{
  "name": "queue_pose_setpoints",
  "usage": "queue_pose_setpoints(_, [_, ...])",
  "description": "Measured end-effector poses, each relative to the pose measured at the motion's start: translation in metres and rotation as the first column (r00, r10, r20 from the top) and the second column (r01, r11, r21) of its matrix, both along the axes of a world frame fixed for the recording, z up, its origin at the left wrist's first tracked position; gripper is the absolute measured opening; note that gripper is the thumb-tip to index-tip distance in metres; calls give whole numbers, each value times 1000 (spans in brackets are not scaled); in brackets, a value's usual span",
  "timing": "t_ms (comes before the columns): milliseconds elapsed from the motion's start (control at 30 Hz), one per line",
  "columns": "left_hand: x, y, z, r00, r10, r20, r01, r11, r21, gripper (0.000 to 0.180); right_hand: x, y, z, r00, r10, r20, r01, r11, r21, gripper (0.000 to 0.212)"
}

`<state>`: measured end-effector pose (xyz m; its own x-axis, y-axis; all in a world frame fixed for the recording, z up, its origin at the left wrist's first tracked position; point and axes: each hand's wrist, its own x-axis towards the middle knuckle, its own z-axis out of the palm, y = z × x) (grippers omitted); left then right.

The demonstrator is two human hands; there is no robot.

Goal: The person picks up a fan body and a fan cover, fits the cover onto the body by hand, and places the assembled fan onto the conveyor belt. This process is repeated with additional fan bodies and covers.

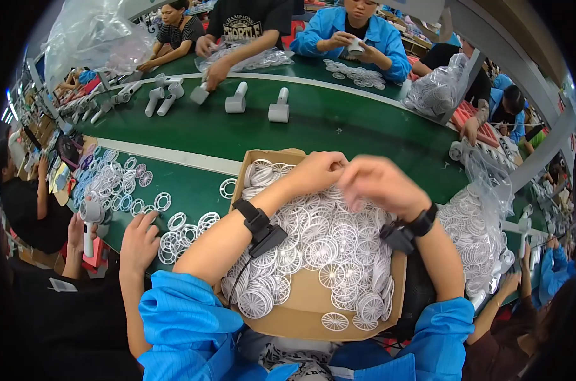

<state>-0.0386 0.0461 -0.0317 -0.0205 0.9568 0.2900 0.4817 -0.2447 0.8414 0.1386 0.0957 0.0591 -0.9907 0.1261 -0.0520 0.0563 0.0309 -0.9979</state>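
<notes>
My left hand (320, 171) is over the far part of a shallow cardboard box (308, 295), with its thumb and fingertips pinched together. Whatever they may hold is too small or hidden to make out. Right beside it, my right hand (378, 183) is curved and smeared by motion, so its grip does not show clearly. Below both hands, the box is heaped with white round spoked plastic grilles (320, 251). Some bare cardboard shows near the box's front edge. Both my wrists wear black straps with small black boxes.
A green conveyor (345, 130) carries white hairdryer-like housings (279, 106). White rings (185, 235) lie on the bench at left, near a co-worker's hand (139, 241). A plastic bag of grilles (469, 228) sits at right. Several co-workers work across the belt and alongside.
</notes>
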Motion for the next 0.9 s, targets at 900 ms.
queue_pose_setpoints(900, [10, 2, 5, 996, -57, -69, 54, 997, -50, 17, 219, 307, -145, -164, -910, -381, 336, -415, 846, 50])
